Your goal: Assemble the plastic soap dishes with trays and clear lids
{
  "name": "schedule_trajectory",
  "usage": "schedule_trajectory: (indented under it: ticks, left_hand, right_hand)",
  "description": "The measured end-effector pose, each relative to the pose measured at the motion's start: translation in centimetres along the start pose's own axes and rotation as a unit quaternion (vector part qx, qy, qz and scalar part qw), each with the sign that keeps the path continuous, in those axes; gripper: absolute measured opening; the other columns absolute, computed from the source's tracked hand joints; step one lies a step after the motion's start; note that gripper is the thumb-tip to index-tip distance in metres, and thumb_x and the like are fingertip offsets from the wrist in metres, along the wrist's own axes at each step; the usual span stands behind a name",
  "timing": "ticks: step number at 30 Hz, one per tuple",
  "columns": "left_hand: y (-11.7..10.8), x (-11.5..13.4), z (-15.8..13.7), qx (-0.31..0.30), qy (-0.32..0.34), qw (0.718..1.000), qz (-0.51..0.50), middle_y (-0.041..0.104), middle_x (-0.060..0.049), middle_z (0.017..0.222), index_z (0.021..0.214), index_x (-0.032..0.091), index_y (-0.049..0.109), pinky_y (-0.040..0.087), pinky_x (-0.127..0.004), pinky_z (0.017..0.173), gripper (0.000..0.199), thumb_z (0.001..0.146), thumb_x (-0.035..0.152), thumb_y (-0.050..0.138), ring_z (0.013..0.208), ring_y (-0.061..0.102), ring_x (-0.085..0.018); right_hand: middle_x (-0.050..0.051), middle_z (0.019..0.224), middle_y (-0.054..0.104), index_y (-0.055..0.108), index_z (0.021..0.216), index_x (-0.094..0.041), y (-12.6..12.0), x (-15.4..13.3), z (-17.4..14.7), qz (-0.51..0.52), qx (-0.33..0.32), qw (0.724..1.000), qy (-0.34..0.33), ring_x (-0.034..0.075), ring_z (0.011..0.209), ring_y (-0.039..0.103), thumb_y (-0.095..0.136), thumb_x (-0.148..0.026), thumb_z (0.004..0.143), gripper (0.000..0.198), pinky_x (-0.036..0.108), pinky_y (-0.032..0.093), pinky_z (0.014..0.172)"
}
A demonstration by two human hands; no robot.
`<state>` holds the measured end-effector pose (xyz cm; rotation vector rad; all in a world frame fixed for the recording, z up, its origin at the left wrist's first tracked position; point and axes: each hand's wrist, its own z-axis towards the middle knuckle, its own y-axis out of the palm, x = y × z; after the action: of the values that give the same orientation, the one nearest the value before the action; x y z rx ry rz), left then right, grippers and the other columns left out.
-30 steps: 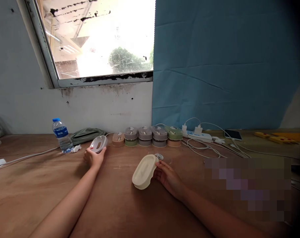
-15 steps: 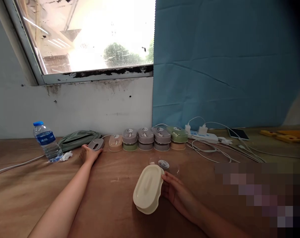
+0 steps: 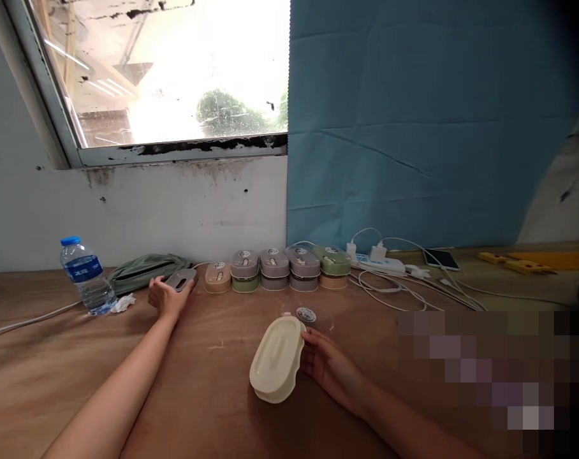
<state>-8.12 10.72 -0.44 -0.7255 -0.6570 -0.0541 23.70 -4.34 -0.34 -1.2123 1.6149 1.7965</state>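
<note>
At the back left, my left hand (image 3: 168, 296) is closed round a grey oval plastic box (image 3: 182, 279) with a slot in its top. My right hand (image 3: 335, 366) grips the edge of a cream oval plastic box (image 3: 276, 360), tilted above the front of the table, its recessed face towards me. The thumb is on its right rim; the other fingers are partly hidden. Behind it lies a round clear film with an oval sticker (image 3: 306, 314). Along the wall stand a peach oval box (image 3: 218, 278) and several stacked ones, including a green box (image 3: 335, 260).
At the left stand a water bottle (image 3: 89, 280), a crumpled tissue (image 3: 124, 303) and a green pouch (image 3: 146, 271). On the right are a power strip (image 3: 380, 263), loose white cables (image 3: 389, 290), a phone (image 3: 441, 259) and yellow tools (image 3: 519, 264). A blurred patch covers the lower right.
The whole view has shifted slightly, so most things sit a little further left. Both hands keep hold of their boxes, with the cream one about equally tilted.
</note>
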Motion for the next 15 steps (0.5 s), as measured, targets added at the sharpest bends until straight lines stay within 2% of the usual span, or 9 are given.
schedule_trajectory:
  ticks: [2,4,6,9,11,13,15]
  left_hand:
    - [-1.4,1.5,-1.7,0.000,0.117,0.993,-0.035,0.031,-0.018,0.123,0.111,0.013,0.033,0.024,-0.041,0.096,0.052,0.073,0.044,0.050,0.120,0.028,-0.028]
    - [-3.5,3.5,-4.1,-0.075,0.249,0.963,-0.073,0.035,-0.012,0.119,0.102,0.017,0.043,0.023,-0.039,0.098,0.035,0.076,0.041,0.047,0.117,0.032,-0.025]
    - [-5.9,5.7,-6.9,-0.168,0.307,0.930,-0.115,0.039,-0.008,0.115,0.094,0.021,0.049,0.023,-0.039,0.097,0.027,0.076,0.040,0.048,0.111,0.037,-0.024]
    - [-8.7,8.6,-10.9,-0.307,0.302,0.875,-0.220,0.044,-0.007,0.110,0.095,0.022,0.050,0.028,-0.038,0.094,0.028,0.076,0.042,0.049,0.108,0.039,-0.024]
    - [-9.4,9.8,-12.8,-0.369,0.287,0.842,-0.270,0.045,-0.007,0.109,0.099,0.023,0.049,0.028,-0.037,0.094,0.029,0.078,0.043,0.047,0.107,0.040,-0.024]
    - [-8.9,10.4,-14.0,-0.394,0.236,0.841,-0.287,0.045,-0.007,0.109,0.102,0.022,0.048,0.029,-0.037,0.094,0.030,0.080,0.042,0.042,0.106,0.041,-0.023]
    - [-7.6,11.0,-14.8,-0.398,0.166,0.864,-0.261,0.043,-0.010,0.112,0.105,0.019,0.046,0.028,-0.041,0.094,0.034,0.079,0.040,0.042,0.107,0.041,-0.026]
  right_hand:
    - [-0.001,0.068,0.064,0.056,0.081,-0.020,0.0,0.0,0.0,0.001,0.000,1.000,-0.002,0.015,0.066,0.061,0.059,-0.029,0.073,0.012,0.029,0.046,0.066]
    - [-0.002,0.068,0.064,0.056,0.081,-0.020,0.0,0.0,0.0,0.003,-0.002,1.000,-0.005,0.015,0.066,0.061,0.059,-0.028,0.073,0.011,0.028,0.046,0.066]
    - [-0.002,0.069,0.064,0.056,0.081,-0.021,0.0,0.0,-0.1,0.002,-0.003,1.000,-0.016,0.015,0.067,0.061,0.059,-0.028,0.073,0.011,0.028,0.046,0.067]
    - [-0.001,0.074,0.065,0.056,0.082,-0.022,0.2,0.0,-0.2,-0.017,-0.001,0.999,-0.046,0.017,0.072,0.062,0.058,-0.029,0.072,0.013,0.029,0.047,0.068]
    - [0.001,0.078,0.066,0.056,0.082,-0.021,0.0,-0.1,0.0,-0.050,0.016,0.995,-0.085,0.019,0.076,0.062,0.056,-0.033,0.072,0.016,0.031,0.047,0.069]
    - [0.002,0.078,0.067,0.057,0.080,-0.021,-0.8,-0.7,0.4,-0.103,0.062,0.981,-0.152,0.021,0.075,0.062,0.050,-0.040,0.072,0.021,0.032,0.047,0.068]
    - [0.003,0.073,0.067,0.058,0.075,-0.021,-2.4,-1.9,1.0,-0.154,0.112,0.957,-0.218,0.023,0.073,0.061,0.044,-0.045,0.071,0.028,0.034,0.048,0.067]
